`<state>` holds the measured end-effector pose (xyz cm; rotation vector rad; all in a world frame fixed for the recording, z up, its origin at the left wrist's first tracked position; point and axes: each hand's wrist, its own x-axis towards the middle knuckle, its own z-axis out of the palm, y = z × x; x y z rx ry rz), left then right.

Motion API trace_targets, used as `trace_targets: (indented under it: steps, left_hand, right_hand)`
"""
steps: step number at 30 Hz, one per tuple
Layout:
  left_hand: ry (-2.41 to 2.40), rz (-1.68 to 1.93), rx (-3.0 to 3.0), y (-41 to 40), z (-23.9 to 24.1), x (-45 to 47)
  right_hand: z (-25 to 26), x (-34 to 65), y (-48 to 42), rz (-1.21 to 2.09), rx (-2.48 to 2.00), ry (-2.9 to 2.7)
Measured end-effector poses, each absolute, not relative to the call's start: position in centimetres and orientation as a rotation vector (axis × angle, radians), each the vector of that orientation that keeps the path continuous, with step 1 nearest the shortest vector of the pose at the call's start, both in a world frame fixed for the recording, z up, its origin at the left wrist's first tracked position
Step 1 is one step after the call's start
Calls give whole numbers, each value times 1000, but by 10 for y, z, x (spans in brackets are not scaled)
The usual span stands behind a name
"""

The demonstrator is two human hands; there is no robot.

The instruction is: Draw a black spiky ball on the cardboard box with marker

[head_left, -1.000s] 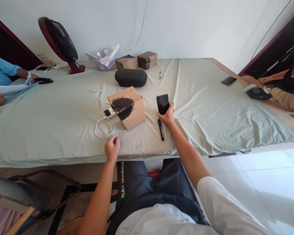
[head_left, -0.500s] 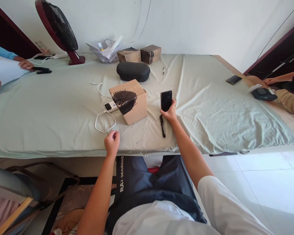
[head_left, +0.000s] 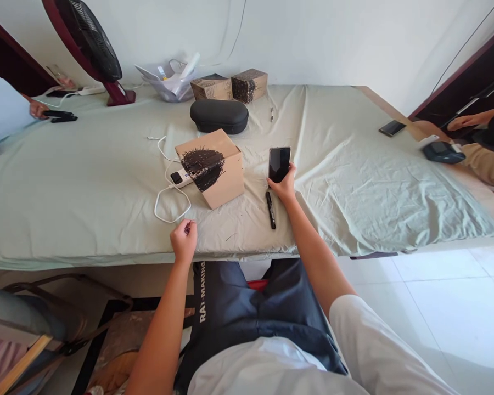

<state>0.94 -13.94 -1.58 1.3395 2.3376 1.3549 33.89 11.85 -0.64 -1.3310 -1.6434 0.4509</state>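
My right hand [head_left: 285,184] grips a black smartphone [head_left: 280,163] by its lower end, thumb on one side and fingers on the other, with the dark screen facing up. Just below it a black marker [head_left: 270,210] lies on the cloth. My left hand [head_left: 184,240] rests at the table's near edge, curled into a fist with only a dark hollow showing in it. Between and beyond my hands stands a cardboard box [head_left: 226,178] with a black scribbled patch on its corner. A white charging cable [head_left: 156,206] loops beside the box, near a white power strip [head_left: 181,177].
Behind the box sit a black hard case [head_left: 219,116], two scribbled boxes [head_left: 250,86], a plastic basket [head_left: 175,88] and a fan [head_left: 121,96]. Another phone [head_left: 392,128] and a dark device [head_left: 443,152] lie at the right. Other people's hands show at both sides.
The view has shifted slightly, so the table things sit a little further left. My right hand still holds the smartphone, and my left fist stays by the edge. The hands at the left have moved slightly.
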Motion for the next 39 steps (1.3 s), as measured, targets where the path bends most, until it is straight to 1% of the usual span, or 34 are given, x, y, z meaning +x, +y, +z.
trace_targets:
  steps: [10,23,39]
  left_hand:
    - [2338,1377,1333,-140,-20,7]
    - [2348,1368,1315,-139,-20,8]
    - [2356,1379,1302,-140,-21,7]
  right_hand:
    - [-10,341,121,442,-1243,-1670]
    - [-14,339,121,450,-1299,-1629]
    - [-19,335,120,314,-1377,-1743]
